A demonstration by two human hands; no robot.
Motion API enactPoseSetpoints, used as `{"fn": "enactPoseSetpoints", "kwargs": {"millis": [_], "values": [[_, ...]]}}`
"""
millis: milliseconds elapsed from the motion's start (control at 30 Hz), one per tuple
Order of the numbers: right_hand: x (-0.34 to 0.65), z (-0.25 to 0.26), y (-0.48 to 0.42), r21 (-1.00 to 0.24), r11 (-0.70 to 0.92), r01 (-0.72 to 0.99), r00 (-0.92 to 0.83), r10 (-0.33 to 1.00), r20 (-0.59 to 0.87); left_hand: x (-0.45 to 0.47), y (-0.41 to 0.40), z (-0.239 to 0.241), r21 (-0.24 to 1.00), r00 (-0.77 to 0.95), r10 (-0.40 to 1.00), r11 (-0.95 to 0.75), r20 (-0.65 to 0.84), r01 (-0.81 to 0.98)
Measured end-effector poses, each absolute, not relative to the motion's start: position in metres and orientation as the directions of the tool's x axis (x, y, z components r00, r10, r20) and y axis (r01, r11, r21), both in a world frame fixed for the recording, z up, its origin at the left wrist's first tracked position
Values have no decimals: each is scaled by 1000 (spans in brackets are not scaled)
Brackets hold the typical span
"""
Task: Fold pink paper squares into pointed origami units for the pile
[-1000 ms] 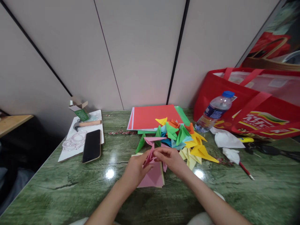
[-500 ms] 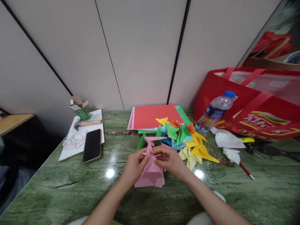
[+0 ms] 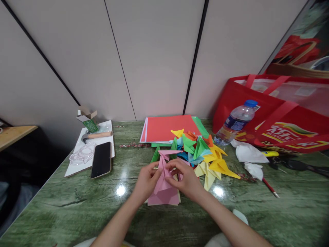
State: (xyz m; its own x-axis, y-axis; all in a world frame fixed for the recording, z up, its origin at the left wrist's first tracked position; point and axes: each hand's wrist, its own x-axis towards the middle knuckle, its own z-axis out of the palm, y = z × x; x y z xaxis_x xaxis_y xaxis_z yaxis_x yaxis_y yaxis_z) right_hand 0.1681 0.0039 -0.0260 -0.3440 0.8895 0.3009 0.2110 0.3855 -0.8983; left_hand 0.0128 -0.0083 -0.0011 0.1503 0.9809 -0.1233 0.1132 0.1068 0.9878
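Between my hands is a pink folded paper, tapering to a point away from me. My left hand pinches its left edge between thumb and fingers. On the opposite edge, my right hand has its thumb and index finger closed on the paper. Beneath it lies a stack of square paper sheets, pink on top. Just beyond the tip rests another pink folded piece. A heap of colourful folded paper pieces spreads to the right, in green, blue, orange and yellow.
Red and other coloured sheets lie against the wall. At right stand a water bottle and a red bag, near crumpled tissues and a red pencil. Leftward are a phone, a hammer, beads and a small box.
My right thumb has moved down along the paper and the right fingers have shifted slightly. The pink paper's folds are more exposed, with a centre crease showing.
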Motion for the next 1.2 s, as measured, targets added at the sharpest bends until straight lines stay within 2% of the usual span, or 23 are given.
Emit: {"fn": "enactPoseSetpoints", "kwargs": {"millis": [267,467,667,867,1200], "values": [[168,-28,4,-930,328,166,-279,920,275,8,-5,-3,989,85,988,121,-128,85],[170,-28,5,-898,360,254,-261,919,294,7,-4,-2,995,107,989,98,-99,12],[170,-30,6,-886,362,292,-240,924,298,6,-4,-4,994,140,984,106,-109,23],[176,-27,10,-873,421,246,-356,877,322,5,-4,-2,989,139,979,149,-147,-2],[180,-25,11,-915,364,173,-425,866,264,3,-4,-2,962,156,958,255,-239,-96]]}}
